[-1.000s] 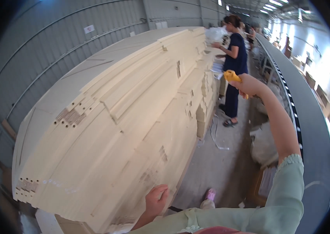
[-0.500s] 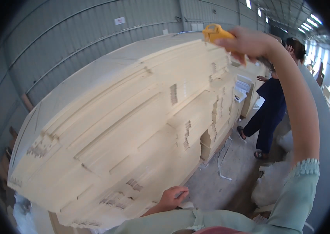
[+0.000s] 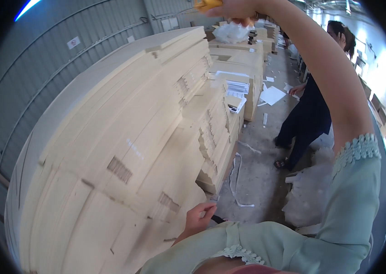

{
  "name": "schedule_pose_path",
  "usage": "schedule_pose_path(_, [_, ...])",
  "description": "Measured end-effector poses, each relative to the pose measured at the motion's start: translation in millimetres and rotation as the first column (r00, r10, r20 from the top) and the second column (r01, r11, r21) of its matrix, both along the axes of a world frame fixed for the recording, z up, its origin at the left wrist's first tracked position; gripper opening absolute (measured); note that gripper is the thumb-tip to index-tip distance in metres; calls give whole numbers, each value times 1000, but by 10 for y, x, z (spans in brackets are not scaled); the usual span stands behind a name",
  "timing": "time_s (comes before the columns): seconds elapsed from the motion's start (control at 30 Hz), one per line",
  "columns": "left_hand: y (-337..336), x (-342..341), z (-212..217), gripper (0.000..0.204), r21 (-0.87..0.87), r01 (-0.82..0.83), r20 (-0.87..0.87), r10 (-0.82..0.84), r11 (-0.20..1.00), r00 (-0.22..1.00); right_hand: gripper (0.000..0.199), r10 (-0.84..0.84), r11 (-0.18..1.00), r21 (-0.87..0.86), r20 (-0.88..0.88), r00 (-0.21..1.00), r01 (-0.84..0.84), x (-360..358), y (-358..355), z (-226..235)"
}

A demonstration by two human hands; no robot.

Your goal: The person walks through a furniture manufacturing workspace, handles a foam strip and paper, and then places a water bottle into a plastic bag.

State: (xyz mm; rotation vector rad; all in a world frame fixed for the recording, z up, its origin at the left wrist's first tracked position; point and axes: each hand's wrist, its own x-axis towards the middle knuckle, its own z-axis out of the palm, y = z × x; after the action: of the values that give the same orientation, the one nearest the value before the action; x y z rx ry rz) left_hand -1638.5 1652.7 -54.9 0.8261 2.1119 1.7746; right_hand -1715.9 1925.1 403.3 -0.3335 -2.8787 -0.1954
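left of our hands we see a grey corrugated wall [image 3: 42, 59], then a tall stack of pale boards [image 3: 110, 137]. our left hand [image 3: 196, 219] is near that stack, fingers bent; we cannot tell whether it holds anything. well above it, a yellow tool [image 3: 207, 4], partly out of view, is gripped in our right hand [image 3: 237, 8]. below the right hand lie white papers [image 3: 237, 86]; right of the left hand, white plastic [image 3: 309, 196] and 1 dark-clothed co-worker [image 3: 314, 102].
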Motion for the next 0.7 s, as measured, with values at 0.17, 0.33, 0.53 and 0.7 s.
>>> schedule_pose_path(0.17, [684,-586,212,16,20,59,-70,-57,998,996,48,200,915,-350,-35,979,-199,-450,561,-142])
schedule_pose_path(0.33, [1107,-886,151,16,-40,-8,-229,-1,999,973,50,475,600,-692,-96,875,-402,-686,1316,-479])
schedule_pose_path(0.53, [1656,-1039,-177,15,-96,-203,32,207,975,978,53,140,882,-448,-52,989,-148,-1115,2763,-828])
schedule_pose_path(0.7, [2620,-1139,-311,15,-175,-339,153,366,924,918,58,65,876,-467,-132,989,-120,-1368,4034,-1483])
